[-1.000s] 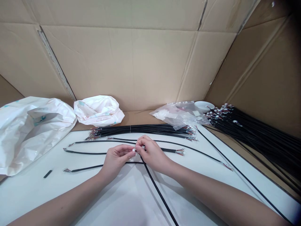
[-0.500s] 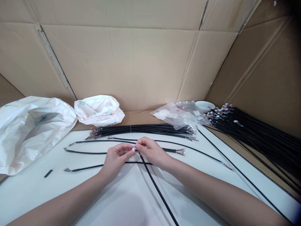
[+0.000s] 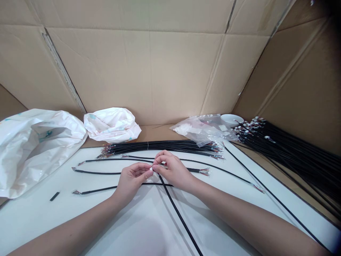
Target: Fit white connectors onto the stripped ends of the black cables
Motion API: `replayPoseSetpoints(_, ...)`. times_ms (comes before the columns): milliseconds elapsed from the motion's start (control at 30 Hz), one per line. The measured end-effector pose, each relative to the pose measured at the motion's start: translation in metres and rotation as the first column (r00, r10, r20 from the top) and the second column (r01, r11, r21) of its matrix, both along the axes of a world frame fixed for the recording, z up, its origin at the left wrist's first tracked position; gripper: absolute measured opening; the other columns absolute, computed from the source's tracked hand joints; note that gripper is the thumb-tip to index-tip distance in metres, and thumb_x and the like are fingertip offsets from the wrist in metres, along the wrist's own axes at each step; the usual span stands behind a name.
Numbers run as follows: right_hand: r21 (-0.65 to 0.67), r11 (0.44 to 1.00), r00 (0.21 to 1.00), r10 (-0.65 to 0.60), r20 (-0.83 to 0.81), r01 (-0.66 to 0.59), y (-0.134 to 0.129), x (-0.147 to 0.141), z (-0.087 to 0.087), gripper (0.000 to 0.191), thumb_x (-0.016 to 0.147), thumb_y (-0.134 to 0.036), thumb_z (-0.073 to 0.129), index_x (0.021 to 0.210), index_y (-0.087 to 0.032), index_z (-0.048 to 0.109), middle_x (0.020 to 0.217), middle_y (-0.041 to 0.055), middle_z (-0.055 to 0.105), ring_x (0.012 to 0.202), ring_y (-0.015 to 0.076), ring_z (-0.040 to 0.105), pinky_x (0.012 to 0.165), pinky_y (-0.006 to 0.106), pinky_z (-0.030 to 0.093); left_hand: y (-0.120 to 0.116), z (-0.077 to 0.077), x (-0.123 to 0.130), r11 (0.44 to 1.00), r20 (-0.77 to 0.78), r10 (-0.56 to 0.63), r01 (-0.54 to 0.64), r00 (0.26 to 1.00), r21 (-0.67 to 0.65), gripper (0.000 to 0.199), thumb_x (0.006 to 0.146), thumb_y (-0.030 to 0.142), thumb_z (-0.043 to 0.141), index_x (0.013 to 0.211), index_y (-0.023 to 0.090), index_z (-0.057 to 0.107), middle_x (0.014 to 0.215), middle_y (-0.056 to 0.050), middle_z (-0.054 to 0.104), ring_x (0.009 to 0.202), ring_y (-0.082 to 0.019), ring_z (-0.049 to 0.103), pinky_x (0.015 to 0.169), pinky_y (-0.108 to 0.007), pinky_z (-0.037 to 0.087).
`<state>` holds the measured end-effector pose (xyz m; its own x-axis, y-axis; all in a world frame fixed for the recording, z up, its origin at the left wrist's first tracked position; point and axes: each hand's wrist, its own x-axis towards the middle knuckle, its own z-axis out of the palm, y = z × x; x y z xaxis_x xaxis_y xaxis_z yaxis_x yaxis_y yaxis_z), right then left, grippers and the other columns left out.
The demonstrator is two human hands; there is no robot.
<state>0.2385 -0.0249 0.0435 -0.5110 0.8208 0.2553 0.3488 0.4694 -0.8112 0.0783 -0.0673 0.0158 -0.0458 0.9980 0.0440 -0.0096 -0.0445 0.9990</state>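
Observation:
Between finger and thumb, my left hand (image 3: 134, 179) pinches a small white connector (image 3: 151, 169). My right hand (image 3: 170, 169) is closed at the wire end of a black cable (image 3: 176, 209), its fingertips against the connector. The thin wires there are mostly hidden by my fingers. From that end the cable runs down toward me and out at the bottom edge. Under and around my hands lie several loose black cables (image 3: 101, 189) with bare coloured wire ends (image 3: 205, 172).
Behind my hands lies a tied bundle of black cables (image 3: 173, 145). White plastic bags (image 3: 112, 124) are at the left, with a short black strip (image 3: 54, 196) nearer me. At the right are a clear bag (image 3: 205, 129), a white bowl (image 3: 231, 120) and a large cable pile (image 3: 298, 156). Cardboard walls (image 3: 149, 71) enclose the table.
My right hand has shifted slightly, its fingers raised a little and more bent over the wire end. My left hand keeps its pinch on the connector in the same place.

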Motion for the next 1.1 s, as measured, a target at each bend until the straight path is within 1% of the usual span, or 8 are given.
replayPoseSetpoints(133, 0.029, 0.999, 1.000, 0.019, 0.013, -0.019, -0.0031, -0.0018, 0.0028, 0.011, 0.079, -0.017, 0.049, 0.070, -0.015, 0.054, 0.089, 0.0017, 0.053, 0.082, 0.0108, 0.049, 0.072, 0.024, 0.037, 0.0004, -0.0012, -0.0009, 0.999, -0.025, -0.026, 0.027, 0.999, 0.029, 0.020, 0.067, 0.030, 0.070, 0.079, 0.015, 0.065, 0.079, -0.002, 0.066, 0.071, -0.012, 0.060, 0.067, -0.020, 0.047)
replayPoseSetpoints(433, -0.049, 0.998, 0.997, 0.042, 0.068, -0.038, -0.0045, -0.0012, 0.0041, 0.017, 0.083, -0.022, 0.042, 0.070, -0.016, 0.050, 0.084, 0.0024, 0.050, 0.077, 0.0117, 0.048, 0.070, 0.025, 0.037, -0.0008, 0.0039, 0.0014, 0.993, -0.053, -0.110, 0.112, 0.993, 0.043, 0.017, 0.073, 0.029, 0.063, 0.082, 0.014, 0.064, 0.081, -0.003, 0.061, 0.075, -0.013, 0.054, 0.069, -0.021, 0.044)
replayPoseSetpoints(633, -0.101, 0.994, 0.994, 0.053, 0.094, -0.043, -0.0069, -0.0024, 0.0020, 0.017, 0.084, -0.022, 0.040, 0.073, -0.015, 0.051, 0.083, 0.0029, 0.050, 0.078, 0.0123, 0.048, 0.070, 0.024, 0.036, -0.0019, 0.0022, 0.0014, 0.996, -0.063, -0.085, 0.087, 0.994, 0.035, 0.016, 0.071, 0.028, 0.065, 0.080, 0.015, 0.065, 0.081, -0.003, 0.063, 0.074, -0.013, 0.055, 0.069, -0.021, 0.045)
replayPoseSetpoints(767, -0.168, 0.986, 0.997, 0.024, 0.075, -0.011, -0.0071, -0.0048, 0.0004, 0.019, 0.085, -0.025, 0.039, 0.074, -0.015, 0.050, 0.080, 0.0018, 0.050, 0.077, 0.0123, 0.047, 0.069, 0.024, 0.035, -0.0012, 0.0005, 0.0015, 0.999, -0.003, -0.051, 0.051, 0.999, 0.012, 0.017, 0.069, 0.028, 0.068, 0.080, 0.015, 0.066, 0.081, -0.002, 0.065, 0.075, -0.012, 0.057, 0.070, -0.020, 0.046)
replayPoseSetpoints(867, -0.210, 0.977, 0.998, 0.029, 0.064, -0.015, -0.0060, -0.0047, 0.0008, 0.018, 0.084, -0.026, 0.039, 0.074, -0.015, 0.049, 0.076, 0.0008, 0.050, 0.072, 0.0115, 0.047, 0.065, 0.023, 0.035, -0.0001, 0.0005, 0.0013, 0.998, 0.043, -0.069, 0.069, 0.997, 0.002, 0.017, 0.068, 0.027, 0.069, 0.080, 0.015, 0.066, 0.081, -0.003, 0.065, 0.075, -0.013, 0.059, 0.070, -0.021, 0.047)
replayPoseSetpoints(967, -0.304, 0.952, 0.999, 0.040, 0.020, -0.032, -0.0047, -0.0048, -0.0003, 0.016, 0.084, -0.024, 0.039, 0.074, -0.015, 0.048, 0.071, 0.0008, 0.053, 0.065, 0.0106, 0.048, 0.060, 0.022, 0.036, 0.0014, -0.0006, 0.0001, 0.996, 0.048, -0.088, 0.087, 0.995, 0.028, 0.012, 0.069, 0.025, 0.068, 0.073, 0.015, 0.066, 0.077, -0.002, 0.065, 0.073, -0.013, 0.059, 0.069, -0.022, 0.047)
replayPoseSetpoints(1033, -0.416, 0.908, 0.999, 0.036, -0.024, -0.042, -0.0043, -0.0056, -0.0018, 0.016, 0.085, -0.025, 0.038, 0.075, -0.015, 0.046, 0.068, 0.0012, 0.055, 0.060, 0.0102, 0.050, 0.057, 0.021, 0.037, 0.0021, -0.0018, -0.0010, 0.996, 0.039, -0.055, 0.052, 0.998, 0.077, 0.013, 0.067, 0.025, 0.069, 0.063, 0.014, 0.064, 0.077, -0.003, 0.065, 0.072, -0.013, 0.059, 0.069, -0.023, 0.047)
replayPoseSetpoints(1100, -0.501, 0.864, 0.998, 0.036, -0.051, -0.057, -0.0046, -0.0067, -0.0031, 0.016, 0.086, -0.026, 0.036, 0.077, -0.016, 0.044, 0.067, 0.0012, 0.056, 0.055, 0.0098, 0.049, 0.054, 0.022, 0.037, 0.0023, -0.0020, -0.0015, 0.996, 0.039, -0.017, 0.014, 0.999, 0.089, 0.013, 0.066, 0.025, 0.070, 0.065, 0.014, 0.063, 0.078, -0.003, 0.065, 0.071, -0.013, 0.060, 0.069, -0.023, 0.048)
